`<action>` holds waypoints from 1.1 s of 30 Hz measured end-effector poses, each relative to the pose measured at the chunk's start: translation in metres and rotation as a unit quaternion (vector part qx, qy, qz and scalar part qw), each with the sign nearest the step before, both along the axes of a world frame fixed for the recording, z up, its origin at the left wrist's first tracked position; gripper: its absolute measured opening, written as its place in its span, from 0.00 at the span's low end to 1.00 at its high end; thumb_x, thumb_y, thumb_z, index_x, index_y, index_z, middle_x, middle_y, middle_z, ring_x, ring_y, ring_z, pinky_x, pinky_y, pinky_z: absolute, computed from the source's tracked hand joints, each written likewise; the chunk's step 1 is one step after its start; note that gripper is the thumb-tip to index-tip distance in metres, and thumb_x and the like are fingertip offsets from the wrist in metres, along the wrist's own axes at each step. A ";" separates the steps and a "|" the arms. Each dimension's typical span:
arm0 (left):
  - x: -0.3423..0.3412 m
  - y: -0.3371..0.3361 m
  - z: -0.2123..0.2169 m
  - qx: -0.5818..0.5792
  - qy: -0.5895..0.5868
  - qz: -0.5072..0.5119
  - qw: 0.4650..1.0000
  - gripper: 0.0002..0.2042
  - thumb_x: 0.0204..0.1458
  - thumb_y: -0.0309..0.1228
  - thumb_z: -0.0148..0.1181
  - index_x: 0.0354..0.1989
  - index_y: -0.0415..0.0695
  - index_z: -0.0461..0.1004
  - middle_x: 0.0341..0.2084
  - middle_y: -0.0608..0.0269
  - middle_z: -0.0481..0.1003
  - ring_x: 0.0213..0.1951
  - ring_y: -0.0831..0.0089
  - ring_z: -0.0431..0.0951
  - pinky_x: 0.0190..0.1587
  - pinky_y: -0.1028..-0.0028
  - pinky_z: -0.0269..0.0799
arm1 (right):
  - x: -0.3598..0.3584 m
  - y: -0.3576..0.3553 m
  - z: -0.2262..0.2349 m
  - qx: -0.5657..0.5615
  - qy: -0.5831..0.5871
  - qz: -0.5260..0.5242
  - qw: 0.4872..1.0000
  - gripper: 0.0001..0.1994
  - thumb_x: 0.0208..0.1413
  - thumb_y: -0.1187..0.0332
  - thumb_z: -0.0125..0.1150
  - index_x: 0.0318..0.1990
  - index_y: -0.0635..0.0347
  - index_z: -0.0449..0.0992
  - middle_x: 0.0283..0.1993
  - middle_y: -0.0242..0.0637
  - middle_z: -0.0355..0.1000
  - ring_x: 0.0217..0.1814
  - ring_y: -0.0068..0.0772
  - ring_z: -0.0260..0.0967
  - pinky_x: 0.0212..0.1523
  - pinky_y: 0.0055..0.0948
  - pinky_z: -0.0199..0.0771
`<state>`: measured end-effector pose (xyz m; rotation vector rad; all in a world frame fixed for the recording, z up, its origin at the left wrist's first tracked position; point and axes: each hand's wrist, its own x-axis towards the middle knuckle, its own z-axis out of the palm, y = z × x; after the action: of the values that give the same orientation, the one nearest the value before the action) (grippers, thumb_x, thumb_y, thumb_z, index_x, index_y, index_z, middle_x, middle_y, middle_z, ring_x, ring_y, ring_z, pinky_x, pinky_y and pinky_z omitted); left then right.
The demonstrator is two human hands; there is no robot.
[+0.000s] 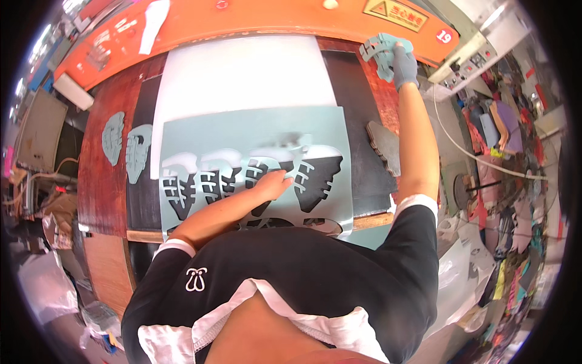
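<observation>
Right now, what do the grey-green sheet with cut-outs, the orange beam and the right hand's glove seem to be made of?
Grey-green sheet: perhaps synthetic or leather, matte; it looks thin, with clean-edged openings.
Orange beam: likely painted metal, smooth; its colour is even.
Grey glove: probably fabric, dull; it fits closely.

Red-brown bench (100, 200) bears a black mat (140, 203), a white sheet (242, 73) toward twelve o'clock, a punched grey-green sheet (242, 128) toward six, cutouts (139, 148) at nine, a grey piece (384, 145) at three.
</observation>
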<state>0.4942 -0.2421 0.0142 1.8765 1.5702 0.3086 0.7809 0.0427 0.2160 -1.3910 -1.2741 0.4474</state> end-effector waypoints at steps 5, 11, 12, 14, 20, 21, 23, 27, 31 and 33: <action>-0.021 -0.021 0.033 0.121 0.058 -0.028 0.991 0.14 0.50 0.40 0.54 0.35 0.41 0.71 0.37 0.55 0.72 0.43 0.55 0.72 0.42 0.59 0.68 | -0.046 -0.038 0.009 -0.059 0.119 0.209 0.969 0.20 0.59 0.57 0.48 0.48 0.67 0.72 0.47 0.37 0.72 0.46 0.28 0.68 0.48 0.30 0.66; -0.123 -0.098 0.031 0.274 0.069 0.088 0.955 0.16 0.46 0.36 0.59 0.42 0.44 0.71 0.48 0.57 0.66 0.54 0.60 0.62 0.55 0.57 0.55 | -0.165 -0.103 -0.025 -0.248 0.127 0.404 0.871 0.21 0.59 0.56 0.51 0.50 0.65 0.69 0.44 0.36 0.70 0.43 0.27 0.69 0.44 0.28 0.69; -0.142 -0.113 0.025 0.289 0.099 0.128 0.943 0.17 0.45 0.36 0.60 0.43 0.44 0.71 0.50 0.56 0.65 0.56 0.59 0.60 0.57 0.55 0.53 | -0.192 -0.113 -0.027 -0.271 0.103 0.430 0.855 0.22 0.58 0.55 0.52 0.50 0.65 0.69 0.42 0.35 0.70 0.41 0.27 0.68 0.42 0.27 0.69; -0.179 -0.140 0.013 0.283 0.149 0.211 0.924 0.22 0.45 0.39 0.60 0.49 0.44 0.68 0.56 0.53 0.60 0.60 0.54 0.55 0.58 0.49 0.49 | -0.253 -0.133 -0.026 -0.268 0.078 0.464 0.841 0.23 0.56 0.52 0.54 0.49 0.64 0.70 0.41 0.33 0.70 0.39 0.25 0.66 0.39 0.24 0.67; -0.215 -0.162 -0.031 0.235 0.155 0.353 0.892 0.28 0.45 0.44 0.60 0.54 0.45 0.65 0.61 0.52 0.54 0.62 0.49 0.53 0.59 0.45 0.48 | -0.421 -0.128 0.035 -0.077 -0.034 0.507 0.858 0.22 0.58 0.50 0.49 0.42 0.63 0.73 0.34 0.31 0.70 0.35 0.22 0.64 0.37 0.23 0.65; -0.213 -0.160 -0.037 0.226 0.144 0.348 0.898 0.29 0.45 0.44 0.61 0.55 0.45 0.64 0.61 0.52 0.53 0.62 0.49 0.52 0.59 0.45 0.48 | -0.445 -0.125 0.033 -0.043 -0.025 0.496 0.867 0.22 0.59 0.50 0.48 0.41 0.64 0.73 0.34 0.31 0.70 0.35 0.23 0.65 0.37 0.23 0.65; -0.211 -0.158 -0.044 0.246 0.113 0.362 0.892 0.28 0.44 0.43 0.61 0.54 0.46 0.64 0.61 0.52 0.52 0.63 0.50 0.52 0.60 0.46 0.48 | -0.494 -0.122 0.016 0.061 -0.036 0.518 0.853 0.21 0.59 0.51 0.48 0.40 0.63 0.73 0.33 0.32 0.71 0.34 0.24 0.65 0.36 0.24 0.66; -0.212 -0.157 -0.044 0.229 0.059 0.377 0.896 0.27 0.44 0.41 0.61 0.54 0.48 0.65 0.61 0.52 0.53 0.64 0.53 0.51 0.63 0.49 0.45 | -0.581 -0.184 -0.105 0.182 -0.141 0.486 0.843 0.13 0.57 0.59 0.51 0.34 0.59 0.75 0.29 0.40 0.72 0.30 0.35 0.69 0.30 0.34 0.69; -0.215 -0.158 -0.039 0.230 0.007 0.390 0.892 0.26 0.44 0.39 0.61 0.52 0.47 0.64 0.61 0.52 0.54 0.64 0.55 0.52 0.63 0.50 0.45 | -0.579 -0.284 -0.196 0.229 -0.481 0.540 0.651 0.25 0.48 0.50 0.57 0.49 0.58 0.68 0.48 0.45 0.66 0.51 0.47 0.63 0.50 0.43 0.63; -0.214 -0.159 -0.040 0.236 -0.022 0.394 0.888 0.25 0.44 0.38 0.62 0.52 0.46 0.64 0.60 0.52 0.55 0.63 0.54 0.53 0.63 0.50 0.45 | -0.561 -0.295 -0.195 0.211 -0.466 0.578 0.636 0.32 0.47 0.49 0.59 0.56 0.61 0.63 0.57 0.45 0.61 0.56 0.49 0.59 0.55 0.41 0.60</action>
<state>0.2805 -0.4009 -0.0255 1.4153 2.3213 1.1657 0.2196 -0.2521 0.0214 -0.0934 -2.8905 0.1710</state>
